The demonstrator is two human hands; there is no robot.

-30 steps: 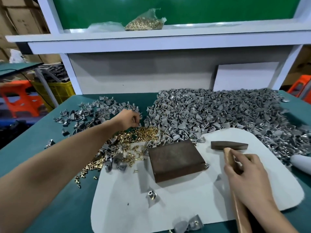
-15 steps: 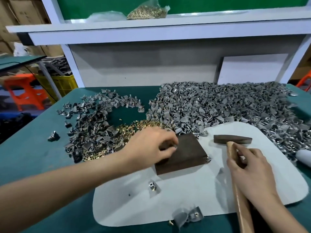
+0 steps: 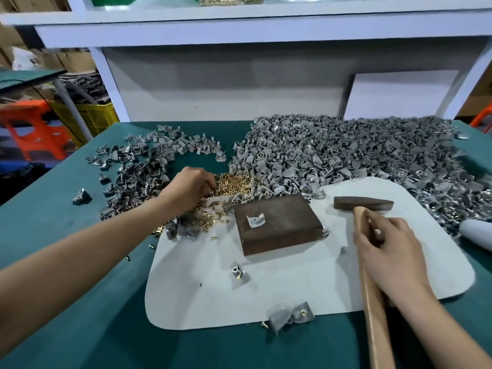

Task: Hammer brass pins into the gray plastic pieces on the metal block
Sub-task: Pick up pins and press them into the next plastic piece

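From the head camera, the left hand (image 3: 190, 186) reaches far-left of the block (image 3: 282, 225) into the pile of brass pins (image 3: 235, 183). Its fingers curl down among them and hide their own tips, so I cannot tell whether they pinch a pin. The right hand (image 3: 386, 251) is wrapped round the wooden handle of the one hammer (image 3: 363, 204). The dark hammer head rests on the white mat (image 3: 306, 286) just right of the block, and the handle's near end runs out of the frame at the bottom. The single block sits on the far part of the mat, and one gray piece (image 3: 256, 221) lies on its top near the left edge; any pin in it is too small to make out. There are two heaps of gray pieces, both too many to count: a large heap (image 3: 346, 158) across the far right and a smaller heap (image 3: 138, 169) at the far left, with the pins between them. Three loose pieces lie on the near mat: one (image 3: 238, 272) near the block and a pair (image 3: 290, 315) at the mat's near edge, with brass showing in two of the three. A white object (image 3: 476, 233) is cut off at the right edge. On the shelf, a bag (image 3: 231, 0) is cut off at the top.
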